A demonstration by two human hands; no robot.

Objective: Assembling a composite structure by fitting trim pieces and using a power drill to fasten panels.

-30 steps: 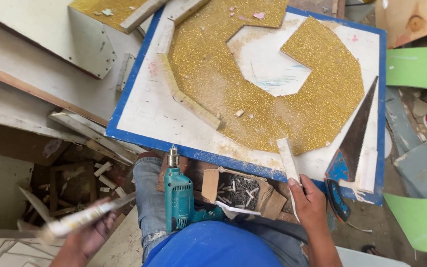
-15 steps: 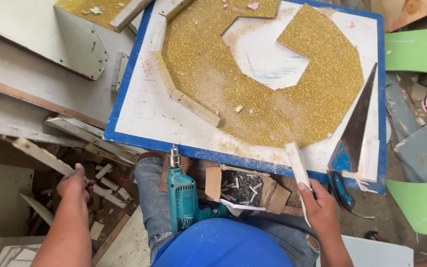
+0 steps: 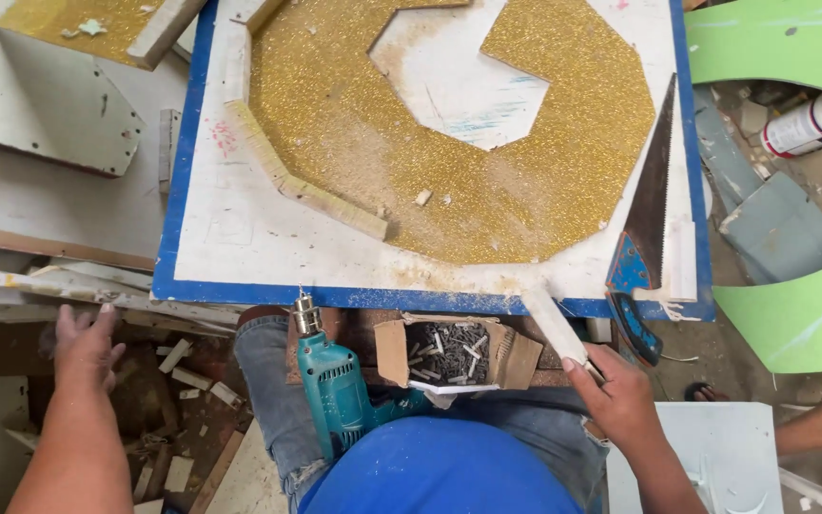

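Two hands show from where I watch, well apart at the bottom of the view. My right hand (image 3: 625, 400) is closed around the near end of a short pale wood strip (image 3: 556, 326), whose far end rests on the near blue edge of the white board (image 3: 240, 228) that serves as the surface. My left hand (image 3: 86, 345) hangs out to the left over a heap of wood offcuts (image 3: 175, 381) on the floor, fingers loosely spread and holding nothing; its fingertips are just beside a long pale batten (image 3: 88, 286) lying under the board's edge, though I cannot tell whether they touch it. On the board lies a large gold glitter panel (image 3: 544, 190), many-sided with an angular cut-out, and a row of small wood blocks (image 3: 306, 190) lines its left edge. A handsaw (image 3: 647, 219) with a blue handle lies along the board's right side, just beyond the strip. On the lap sit a teal power drill (image 3: 335, 390), chuck pointing at the board, and just right of it an open cardboard box of nails (image 3: 449, 352).
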